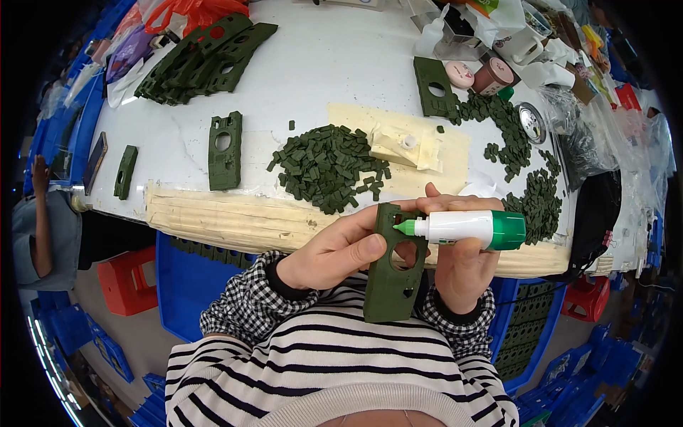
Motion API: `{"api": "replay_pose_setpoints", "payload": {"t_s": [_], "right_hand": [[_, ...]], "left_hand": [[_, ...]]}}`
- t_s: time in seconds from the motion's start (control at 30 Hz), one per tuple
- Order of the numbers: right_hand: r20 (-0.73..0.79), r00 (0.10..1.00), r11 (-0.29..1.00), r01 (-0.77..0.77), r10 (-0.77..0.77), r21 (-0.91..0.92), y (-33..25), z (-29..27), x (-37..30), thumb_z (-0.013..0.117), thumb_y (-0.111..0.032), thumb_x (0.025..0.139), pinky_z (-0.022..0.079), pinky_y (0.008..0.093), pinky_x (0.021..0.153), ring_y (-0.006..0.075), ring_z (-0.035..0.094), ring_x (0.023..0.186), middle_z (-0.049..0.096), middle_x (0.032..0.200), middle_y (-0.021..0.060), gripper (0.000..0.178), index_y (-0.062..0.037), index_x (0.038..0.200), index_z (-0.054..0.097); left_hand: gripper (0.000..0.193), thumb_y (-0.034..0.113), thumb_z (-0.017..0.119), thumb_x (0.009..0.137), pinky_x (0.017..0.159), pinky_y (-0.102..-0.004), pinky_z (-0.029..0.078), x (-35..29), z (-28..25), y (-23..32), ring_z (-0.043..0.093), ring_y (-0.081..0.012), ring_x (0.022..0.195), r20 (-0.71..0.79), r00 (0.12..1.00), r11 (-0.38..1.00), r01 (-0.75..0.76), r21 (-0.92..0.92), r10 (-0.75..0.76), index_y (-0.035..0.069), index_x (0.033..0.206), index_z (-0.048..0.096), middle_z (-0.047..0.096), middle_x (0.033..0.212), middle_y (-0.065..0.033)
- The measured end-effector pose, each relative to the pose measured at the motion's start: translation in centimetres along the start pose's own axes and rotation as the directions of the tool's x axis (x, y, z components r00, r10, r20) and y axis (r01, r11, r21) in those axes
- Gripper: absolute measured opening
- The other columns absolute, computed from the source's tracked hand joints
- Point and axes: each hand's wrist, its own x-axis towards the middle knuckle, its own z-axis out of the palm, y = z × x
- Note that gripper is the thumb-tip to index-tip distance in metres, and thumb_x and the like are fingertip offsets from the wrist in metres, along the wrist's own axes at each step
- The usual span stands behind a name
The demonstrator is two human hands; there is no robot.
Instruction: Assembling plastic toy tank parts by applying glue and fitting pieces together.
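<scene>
My left hand (338,249) grips a dark green plastic panel (388,295) by its upper left edge, thumb on the front face. The panel is long, with a large round hole and a small square opening. My right hand (462,270) is wrapped round a white glue bottle (462,226) with a green base and a green nozzle. Its nozzle tip points left, at the panel's upper end near the square opening; whether it touches cannot be told. Just beyond my hands a heap of small dark green rectangular pieces (324,167) lies on the white table (306,64).
More panels lie at the left (225,167) and in a stack (206,60) at the back left. A taped block (405,146) stands behind my right hand. Further small pieces (541,206) lie at the right. Blue crates (178,299) flank me below the padded table edge (228,217).
</scene>
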Motion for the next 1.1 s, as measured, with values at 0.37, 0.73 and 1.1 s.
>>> {"api": "replay_pose_setpoints", "payload": {"t_s": [0.37, 0.73, 1.1], "right_hand": [[-0.096, 0.993, 0.993, -0.064, 0.073, 0.095, -0.3, 0.4, 0.1, 0.056, -0.041, 0.089, 0.041, 0.0520, 0.098, 0.0290, 0.063, 0.095, 0.062, 0.095, 0.0186, 0.048, 0.0032, 0.105, 0.045], [-0.106, 0.994, 0.997, 0.016, -0.008, 0.077, -0.1, -0.3, 0.3, 0.053, -0.038, 0.091, 0.048, 0.0517, 0.089, 0.0286, 0.061, 0.091, 0.054, 0.095, 0.0168, 0.044, 0.0027, 0.104, 0.042], [-0.087, 0.996, 0.999, 0.036, -0.035, 0.007, -0.1, -0.3, 0.3, 0.053, -0.038, 0.092, 0.051, 0.0464, 0.085, 0.0298, 0.061, 0.091, 0.055, 0.095, 0.0177, 0.045, 0.0054, 0.103, 0.045]], "left_hand": [[0.067, 0.040, 0.044, 0.095, 0.088, -0.0397, 0.047, 0.0, 0.3, 0.5, 0.055, -0.0260, 0.104, 0.006, 1.000, 0.996, 0.010, -0.090, -0.010, 0.000, 0.142, 0.020, 0.051, 0.118, -0.0185], [0.085, 0.056, 0.053, 0.086, 0.081, -0.0473, 0.054, 0.3, 0.7, 1.5, 0.056, -0.0269, 0.102, -0.104, 0.993, 0.993, 0.053, -0.108, -0.065, -0.003, 0.140, 0.023, 0.051, 0.112, -0.0183], [0.066, 0.039, 0.042, 0.096, 0.087, -0.0337, 0.047, 0.1, 0.7, 1.3, 0.057, -0.0184, 0.099, -0.036, 0.999, 0.984, -0.026, -0.176, 0.020, -0.003, 0.141, 0.022, 0.056, 0.111, -0.0137]]}}
